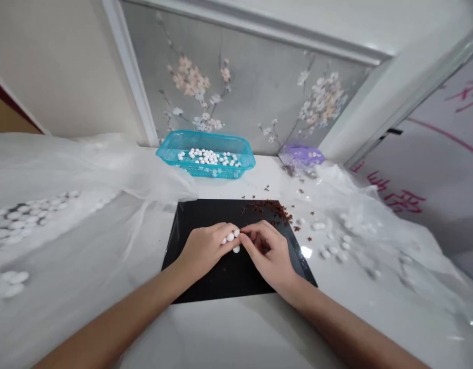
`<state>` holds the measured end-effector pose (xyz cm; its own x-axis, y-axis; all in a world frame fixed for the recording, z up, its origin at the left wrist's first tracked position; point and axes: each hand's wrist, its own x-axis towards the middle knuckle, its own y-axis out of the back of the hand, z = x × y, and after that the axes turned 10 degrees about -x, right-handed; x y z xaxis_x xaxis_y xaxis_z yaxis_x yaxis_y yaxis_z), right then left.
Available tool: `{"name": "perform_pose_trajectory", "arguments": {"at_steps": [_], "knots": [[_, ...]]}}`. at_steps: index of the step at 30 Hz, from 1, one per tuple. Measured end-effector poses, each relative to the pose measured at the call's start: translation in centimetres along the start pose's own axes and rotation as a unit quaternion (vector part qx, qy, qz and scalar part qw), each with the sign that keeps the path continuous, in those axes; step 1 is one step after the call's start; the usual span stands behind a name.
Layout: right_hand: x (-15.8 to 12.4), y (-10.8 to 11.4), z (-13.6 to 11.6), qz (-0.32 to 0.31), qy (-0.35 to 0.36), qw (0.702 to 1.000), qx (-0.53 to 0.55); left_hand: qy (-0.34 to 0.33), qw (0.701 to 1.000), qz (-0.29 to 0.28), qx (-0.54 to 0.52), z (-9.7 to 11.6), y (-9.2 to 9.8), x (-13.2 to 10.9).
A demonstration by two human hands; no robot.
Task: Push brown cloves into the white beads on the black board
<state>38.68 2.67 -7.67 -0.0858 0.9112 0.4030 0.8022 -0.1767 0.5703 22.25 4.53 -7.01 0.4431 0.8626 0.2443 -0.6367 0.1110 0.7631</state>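
Over a black rectangular board (224, 282), my left hand (205, 243) is closed on several small white balls (230, 237), which show between thumb and fingers. Another white ball (236, 249) sits just below that thumb; whether it is held or resting on the board I cannot tell. My right hand (273, 253) is drawn into a pinch, its fingertips meeting the balls at the left hand's tips. Whatever lies in the pinch is too small to make out. Beyond the hands, a scatter of small reddish-brown star-shaped pieces (273, 209) covers the board's far right corner.
A turquoise plastic basket (205, 173) with many white balls stands at the back by the wall. Clear plastic bags with more white balls (32, 212) spread on the left and the right (390, 230). A purple packet (303, 154) lies at the back right.
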Motion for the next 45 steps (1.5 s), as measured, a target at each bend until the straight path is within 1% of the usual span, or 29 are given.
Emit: {"name": "perform_pose_trajectory", "arguments": {"at_steps": [2, 4, 7, 8, 10, 11, 14, 16, 17, 19, 20, 22, 24, 27, 29, 33, 35, 37, 42, 45], "knots": [[-0.1, -0.2, 0.1, 0.016, 0.015, 1.0, -0.018, 0.002, 1.0, 0.003, -0.017, 0.0, 0.1, -0.2], [-0.1, -0.2, 0.1, 0.018, 0.014, 0.999, -0.026, 0.008, 1.0, 0.01, -0.022, -0.1, 0.1, -0.3], [1.1, 0.0, 0.1, 0.032, 0.013, 0.999, -0.04, 0.008, 1.0, 0.018, 0.001, -0.2, -0.1, -0.5], [2.0, 0.0, 0.0, 0.043, 0.019, 0.998, -0.052, 0.005, 1.0, 0.018, 0.021, -0.2, -0.2, -0.5], [4.9, -0.2, 0.0, 0.063, 0.038, 0.993, -0.093, 0.0, 0.998, 0.015, 0.067, -0.2, -0.3, -0.6], [6.7, -0.4, 0.1, 0.07, 0.052, 0.988, -0.125, 0.002, 0.996, 0.014, 0.088, -0.2, -0.4, -0.6], [12.5, -1.5, 0.6, 0.09, 0.049, 0.982, -0.161, 0.013, 0.992, 0.021, 0.125, -0.2, -0.3, -0.7], [15.7, -2.1, 1.1, 0.083, 0.042, 0.978, -0.189, 0.021, 0.989, 0.034, 0.14, -0.3, -0.2, -0.8], [16.7, -2.3, 1.3, 0.064, 0.043, 0.976, -0.203, 0.025, 0.988, 0.042, 0.146, -0.4, -0.1, -0.8], [17.6, -2.3, 1.4, 0.04, 0.045, 0.972, -0.226, 0.034, 0.986, 0.057, 0.155, -0.6, 0.1, -0.7], [17.5, -2.1, 1.4, 0.032, 0.05, 0.97, -0.236, 0.037, 0.985, 0.063, 0.158, -0.6, 0.1, -0.7], [16.3, -1.1, 1.4, 0.024, 0.063, 0.966, -0.249, 0.038, 0.984, 0.072, 0.161, -0.7, 0.1, -0.7], [14.2, 0.1, 1.4, -0.001, 0.075, 0.964, -0.257, 0.037, 0.983, 0.078, 0.162, -0.7, 0.0, -0.7], [10.4, 1.7, 1.9, -0.068, 0.076, 0.959, -0.265, 0.037, 0.981, 0.087, 0.168, -0.8, -0.1, -0.7], [8.0, 2.5, 2.4, -0.091, 0.06, 0.956, -0.271, 0.038, 0.979, 0.096, 0.174, -0.9, -0.2, -0.7], [4.4, 3.5, 3.4, -0.095, 0.013, 0.956, -0.277, 0.032, 0.978, 0.111, 0.174, -1.1, -0.2, -0.5], [3.4, 3.8, 3.7, -0.102, -0.011, 0.955, -0.278, 0.021, 0.978, 0.12, 0.171, -1.2, -0.2, -0.4], [2.8, 3.8, 4.0, -0.105, -0.02, 0.956, -0.273, 0.005, 0.977, 0.127, 0.17, -1.2, -0.1, -0.3], [2.4, 3.5, 4.8, -0.1, -0.001, 0.967, -0.236, -0.036, 0.984, 0.098, 0.144, -1.2, 0.1, -0.1], [2.1, 3.2, 4.8, -0.079, 0.011, 0.973, -0.215, -0.051, 0.984, 0.1, 0.135, -1.1, 0.2, -0.1]]}}
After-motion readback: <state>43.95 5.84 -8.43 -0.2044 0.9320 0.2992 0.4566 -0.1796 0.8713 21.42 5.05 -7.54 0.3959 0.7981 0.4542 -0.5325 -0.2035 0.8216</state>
